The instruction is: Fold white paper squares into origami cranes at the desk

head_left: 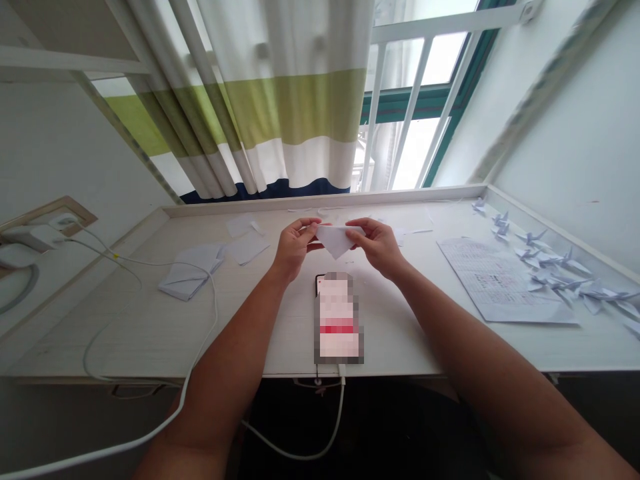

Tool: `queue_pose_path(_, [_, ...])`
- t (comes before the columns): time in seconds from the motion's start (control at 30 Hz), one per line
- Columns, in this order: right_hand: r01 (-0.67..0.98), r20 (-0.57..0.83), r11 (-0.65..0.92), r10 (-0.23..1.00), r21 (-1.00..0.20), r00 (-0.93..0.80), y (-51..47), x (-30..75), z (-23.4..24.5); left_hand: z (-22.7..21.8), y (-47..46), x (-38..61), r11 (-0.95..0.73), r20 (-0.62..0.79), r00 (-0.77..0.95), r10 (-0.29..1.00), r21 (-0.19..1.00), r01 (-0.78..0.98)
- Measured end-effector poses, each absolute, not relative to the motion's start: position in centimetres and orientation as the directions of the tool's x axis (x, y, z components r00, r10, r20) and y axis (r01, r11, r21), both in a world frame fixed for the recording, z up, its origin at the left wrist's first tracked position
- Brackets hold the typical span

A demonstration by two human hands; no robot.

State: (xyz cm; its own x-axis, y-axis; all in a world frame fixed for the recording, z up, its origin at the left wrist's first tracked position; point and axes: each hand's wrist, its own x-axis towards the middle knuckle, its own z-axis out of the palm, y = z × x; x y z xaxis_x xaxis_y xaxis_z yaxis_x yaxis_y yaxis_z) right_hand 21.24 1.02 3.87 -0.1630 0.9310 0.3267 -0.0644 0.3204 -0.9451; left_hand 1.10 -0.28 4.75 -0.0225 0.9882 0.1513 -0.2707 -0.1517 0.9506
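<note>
A small folded white paper (336,241), shaped like a triangle pointing down toward me, is held up over the desk between both hands. My left hand (296,247) pinches its left corner between thumb and fingers. At the opposite corner my right hand (376,245) grips it the same way, thumb in front. Below the hands a phone (339,320) lies on the desk, its screen lit and partly blurred out. To the left are a stack of white paper sheets (193,270) and a loose square sheet (249,248).
Several folded paper cranes (550,270) line the right side of the white desk (390,333), beside a printed sheet (500,283). A white charging cable (216,300) runs from the wall socket (63,223) across my left forearm. A striped curtain (295,107) hangs behind.
</note>
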Motion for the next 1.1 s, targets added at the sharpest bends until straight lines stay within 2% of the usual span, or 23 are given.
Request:
queue_pose_path(0.4, [-0.109,0.280,0.269,0.954,-0.957,-0.109,1.1,21.5,3.8,4.5,-0.4,1.3,-0.141,0.139,-0.023,0.990,0.967,-0.213])
queue_pose_path(0.6, [-0.149,0.416,0.397,0.899,-0.906,-0.135,0.9,21.8,4.4,4.4,-0.1,1.4,-0.115,0.091,-0.115,0.989,0.967,-0.226])
queue_pose_path(0.7, [-0.091,0.464,0.455,0.868,-0.886,-0.179,0.9,21.8,4.5,4.4,-0.1,1.4,-0.084,0.059,-0.122,0.991,0.973,-0.216])
queue_pose_path(0.87, [-0.044,0.450,0.448,0.889,-0.893,-0.080,1.4,21.4,3.8,4.4,-0.2,1.6,-0.082,0.069,-0.074,0.995,0.979,-0.184])
queue_pose_path(1.1, [-0.050,0.392,0.392,0.920,-0.919,0.006,1.8,21.5,3.1,4.4,-0.8,1.7,-0.155,0.166,0.060,0.984,0.976,-0.151])
